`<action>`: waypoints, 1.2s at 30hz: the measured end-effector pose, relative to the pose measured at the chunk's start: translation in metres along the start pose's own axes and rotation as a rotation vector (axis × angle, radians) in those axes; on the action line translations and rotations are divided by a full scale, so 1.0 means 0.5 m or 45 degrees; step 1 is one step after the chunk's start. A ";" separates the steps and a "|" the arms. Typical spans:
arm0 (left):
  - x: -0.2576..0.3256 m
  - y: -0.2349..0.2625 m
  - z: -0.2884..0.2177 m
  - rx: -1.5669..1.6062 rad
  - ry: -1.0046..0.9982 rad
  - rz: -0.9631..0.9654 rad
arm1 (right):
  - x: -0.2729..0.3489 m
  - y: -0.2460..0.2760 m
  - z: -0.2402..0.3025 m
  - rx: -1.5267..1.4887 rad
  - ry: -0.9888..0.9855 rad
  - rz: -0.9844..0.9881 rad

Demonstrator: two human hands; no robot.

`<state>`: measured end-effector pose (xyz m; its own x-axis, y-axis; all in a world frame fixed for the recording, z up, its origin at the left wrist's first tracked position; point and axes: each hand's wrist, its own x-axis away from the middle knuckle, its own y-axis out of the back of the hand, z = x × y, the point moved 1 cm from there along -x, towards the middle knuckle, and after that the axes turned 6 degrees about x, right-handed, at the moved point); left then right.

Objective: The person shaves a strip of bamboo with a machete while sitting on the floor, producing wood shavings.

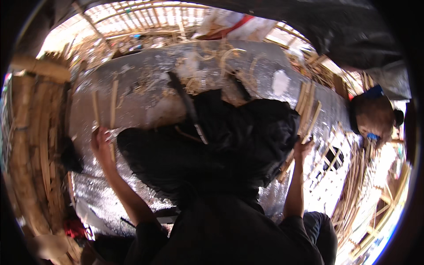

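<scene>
At the left, my left hand (102,142) is closed around the lower end of a thin bamboo strip (95,107) that points away from me. A second bamboo strip (114,102) lies just right of it on the grey sheet (145,66). My right hand (302,149) is beside my right knee, its fingers closed over a bundle of bamboo strips (305,104); how many it grips cannot be made out. A long, dark, blade-like tool (183,98) lies between my folded legs, its near end over the dark cloth.
Pale shavings (198,84) are scattered on the sheet ahead. A stack of bamboo poles (33,137) stands along the left. To the right are a person's head (375,115), an open woven lattice (327,157) and a pile of long thin sticks (353,190).
</scene>
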<state>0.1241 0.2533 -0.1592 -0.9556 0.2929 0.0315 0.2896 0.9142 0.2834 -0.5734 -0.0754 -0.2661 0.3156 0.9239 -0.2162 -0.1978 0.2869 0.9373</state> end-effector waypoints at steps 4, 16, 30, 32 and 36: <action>-0.091 0.122 0.147 -0.370 -0.128 -0.228 | 0.081 0.082 0.314 -0.316 0.653 -0.104; 0.007 0.204 0.399 -0.917 0.177 -0.161 | 0.435 -0.008 0.584 -0.031 1.315 0.674; 0.044 0.207 0.235 0.638 0.740 0.316 | 0.435 -0.033 0.578 -0.196 1.354 0.592; 0.050 0.199 0.225 0.961 0.814 0.229 | 0.435 -0.033 0.577 -0.186 1.353 0.594; 0.056 0.191 0.210 1.113 0.851 -0.014 | 0.436 -0.037 0.576 -0.186 1.364 0.595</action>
<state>0.1306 0.3782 -0.2318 -0.7187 0.3138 0.6205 -0.0328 0.8761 -0.4811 -0.2336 0.0477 -0.2516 -0.7429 0.6679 -0.0443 -0.2138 -0.1741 0.9612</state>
